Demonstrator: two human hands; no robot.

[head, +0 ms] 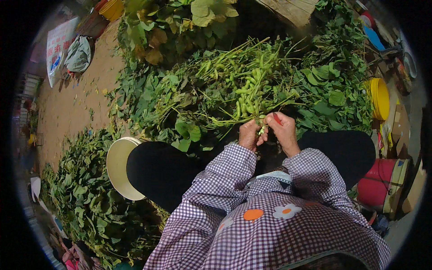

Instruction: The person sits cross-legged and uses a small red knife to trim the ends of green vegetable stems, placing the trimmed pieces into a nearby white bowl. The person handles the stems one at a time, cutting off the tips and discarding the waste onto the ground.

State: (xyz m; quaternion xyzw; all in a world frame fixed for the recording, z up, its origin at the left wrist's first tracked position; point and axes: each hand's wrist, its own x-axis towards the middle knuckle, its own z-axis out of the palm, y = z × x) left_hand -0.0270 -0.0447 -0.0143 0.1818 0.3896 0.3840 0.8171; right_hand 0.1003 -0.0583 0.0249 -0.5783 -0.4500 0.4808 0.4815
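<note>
My left hand (249,135) grips the base of a green soybean stalk (250,101) with several plump pods on it. The stalk reaches away from me over the pile of plants. Close beside it, touching the same stem end, is my right hand (283,132). A small red object (276,118), possibly a tool handle, shows between its thumb and fingers; most of it is hidden. A few pale pods (261,129) stick out between the two hands. More cut soybean stalks (229,65) lie on the leafy heap just beyond.
A cream bucket (113,168) stands tilted against my left knee. Leafy plants (87,192) are heaped at the left. Yellow buckets (379,99) and a red container (374,185) are at the right. Bare ground (101,67) lies far left, near a grey cloth (78,54).
</note>
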